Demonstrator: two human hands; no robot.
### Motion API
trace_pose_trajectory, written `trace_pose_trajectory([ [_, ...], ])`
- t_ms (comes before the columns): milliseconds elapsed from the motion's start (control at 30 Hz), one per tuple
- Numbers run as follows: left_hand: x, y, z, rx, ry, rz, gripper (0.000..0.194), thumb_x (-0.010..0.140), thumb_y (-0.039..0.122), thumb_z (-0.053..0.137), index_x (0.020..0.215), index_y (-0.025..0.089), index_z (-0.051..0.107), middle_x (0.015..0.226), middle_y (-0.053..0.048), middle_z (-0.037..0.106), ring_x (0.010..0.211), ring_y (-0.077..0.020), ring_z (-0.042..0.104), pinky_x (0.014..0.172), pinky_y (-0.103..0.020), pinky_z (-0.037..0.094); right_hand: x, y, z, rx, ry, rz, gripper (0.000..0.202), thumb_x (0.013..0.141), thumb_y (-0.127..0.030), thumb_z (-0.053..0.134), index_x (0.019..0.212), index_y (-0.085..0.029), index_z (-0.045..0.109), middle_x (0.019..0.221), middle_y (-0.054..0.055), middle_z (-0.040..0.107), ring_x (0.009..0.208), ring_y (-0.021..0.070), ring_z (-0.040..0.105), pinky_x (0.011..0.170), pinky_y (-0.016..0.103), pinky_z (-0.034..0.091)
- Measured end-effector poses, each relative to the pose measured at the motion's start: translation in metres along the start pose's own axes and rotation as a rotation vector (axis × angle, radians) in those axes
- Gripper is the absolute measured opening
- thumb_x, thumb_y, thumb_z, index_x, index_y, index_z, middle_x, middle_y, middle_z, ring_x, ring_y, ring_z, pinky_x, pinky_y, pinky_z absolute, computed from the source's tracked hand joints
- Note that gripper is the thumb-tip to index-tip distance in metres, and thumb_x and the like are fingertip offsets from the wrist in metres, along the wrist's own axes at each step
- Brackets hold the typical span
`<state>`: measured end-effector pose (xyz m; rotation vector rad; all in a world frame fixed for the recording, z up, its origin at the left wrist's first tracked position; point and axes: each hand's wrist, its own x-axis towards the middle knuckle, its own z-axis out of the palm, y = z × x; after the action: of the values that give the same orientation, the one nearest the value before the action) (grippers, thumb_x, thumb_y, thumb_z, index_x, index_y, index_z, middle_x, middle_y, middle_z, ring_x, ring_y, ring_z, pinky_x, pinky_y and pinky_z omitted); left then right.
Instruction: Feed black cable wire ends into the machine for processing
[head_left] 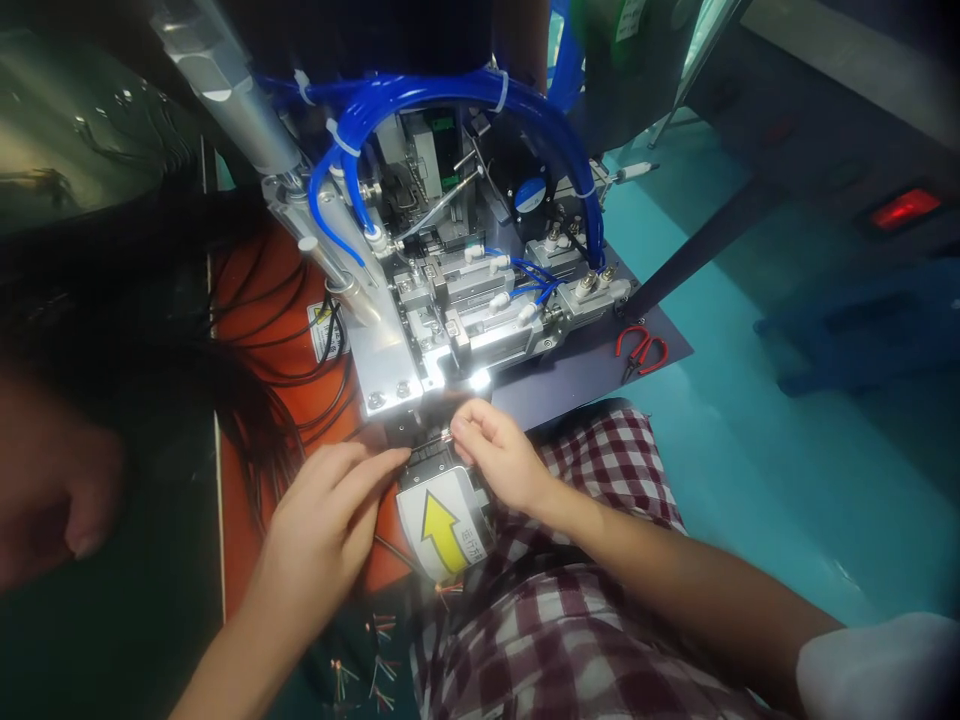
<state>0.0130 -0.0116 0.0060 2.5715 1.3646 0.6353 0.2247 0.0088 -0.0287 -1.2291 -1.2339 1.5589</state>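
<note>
Down at the near end of a shiny metal machine (487,300), two bare hands work close together over a small dark block (427,454). The right hand (501,458) is on the right side of the block. Its thumb and pointing finger are pinched together on a small thin piece (447,435) — too blurry to name. The left hand (330,500) comes in from the left, with its pointing finger stretched out to the left edge of the block. I cannot tell if its fingers pinch anything.

Just nearer than the block is a white label (442,525) with a big yellow arrow on it, pointing away from the person. To the left, many black wires (259,400) lie in a bunch on an orange mat (241,560). Near the bottom, some wire ends (382,665) show bare, coppery tips. A checked red and white cloth (525,640) covers the person's lap.

Fat blue tubes (405,92) bend over the far part of the machine, held by white ties. On the right, a tool with red handles (641,350) lies on a grey plate (555,390). At the far left edge is another person's hand (52,480) — blurry, and well apart from these two.
</note>
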Motion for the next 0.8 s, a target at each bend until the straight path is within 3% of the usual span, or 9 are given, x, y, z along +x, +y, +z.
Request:
trace_pose_trajectory([
  [233,-0.0007,-0.0035,-0.0004,0.003,0.019,0.122,0.037,0.09,-0.003,0.046,0.118,0.019,0.058,0.103,-0.007,0.063,0.095,-0.0173,0.061,0.085,-0.029,0.05,-0.0005,-0.0043,-0.0014,-0.222,0.052,-0.101,0.022,0.096,-0.032,0.046,0.076,-0.022,0.045,0.058,-0.006,0.039,0.054,0.0116,0.037,0.057,0.028,0.028],
  [533,-0.0051,-0.0009,-0.0015,0.051,0.031,0.023,0.035,0.091,0.006,0.046,0.113,0.023,0.068,0.097,-0.007,0.063,0.09,-0.0206,0.061,0.078,-0.033,0.052,0.0019,-0.001,0.0022,0.053,0.016,0.044,0.027,0.092,-0.04,0.048,0.073,-0.021,0.045,0.059,-0.006,0.046,0.053,0.01,0.039,0.055,0.025,0.032],
  [667,-0.0035,-0.0027,-0.0019,-0.002,0.061,0.015,0.036,0.091,0.007,0.046,0.113,0.025,0.069,0.097,-0.006,0.065,0.089,-0.0192,0.063,0.08,-0.031,0.053,0.003,0.001,-0.0029,0.051,0.011,0.084,0.034,0.095,-0.048,0.041,0.076,-0.02,0.048,0.059,-0.006,0.048,0.05,0.0093,0.036,0.054,0.025,0.032],
  [800,-0.0074,-0.004,0.0019,-0.031,0.072,-0.007,0.033,0.091,0.008,0.047,0.111,0.023,0.067,0.1,-0.006,0.068,0.093,-0.0197,0.064,0.084,-0.032,0.053,0.0006,0.0027,-0.0007,-0.013,0.039,0.047,0.034,0.095,-0.046,0.045,0.073,-0.021,0.045,0.061,-0.005,0.048,0.055,0.01,0.04,0.056,0.025,0.034],
])
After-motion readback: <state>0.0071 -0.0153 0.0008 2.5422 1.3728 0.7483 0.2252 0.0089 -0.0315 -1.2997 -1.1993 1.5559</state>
